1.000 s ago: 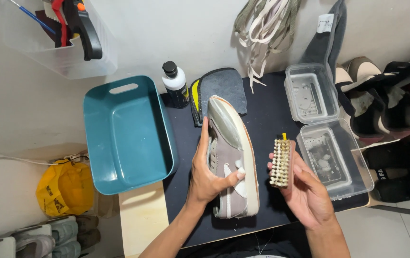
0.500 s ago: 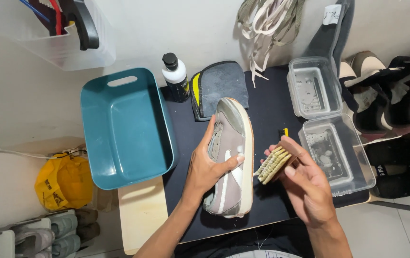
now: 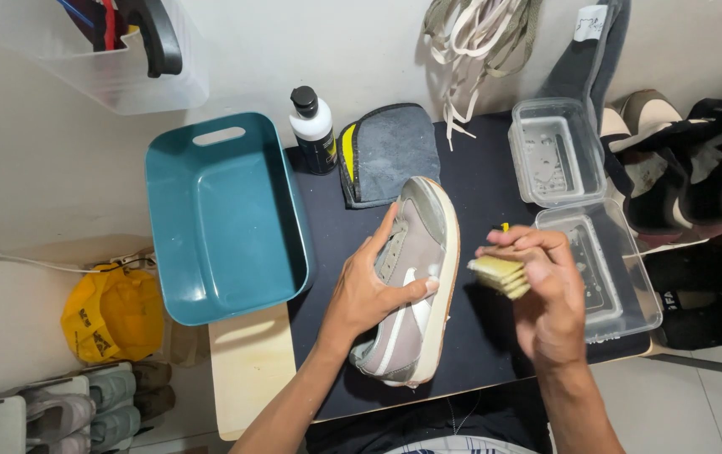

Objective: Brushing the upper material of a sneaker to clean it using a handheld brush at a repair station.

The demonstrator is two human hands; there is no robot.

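Scrubbing step: left hand (image 3: 367, 294) clamped around shoe (image 3: 416, 277), mid-mat, right of teal basin (image 3: 222, 219); right hand (image 3: 546, 290) closed on brush (image 3: 500, 276), just beside sole. Next, probably: bristles against sole edge.

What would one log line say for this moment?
left hand: holds grey suede sneaker | right hand: holds yellow-bristled brush beside it
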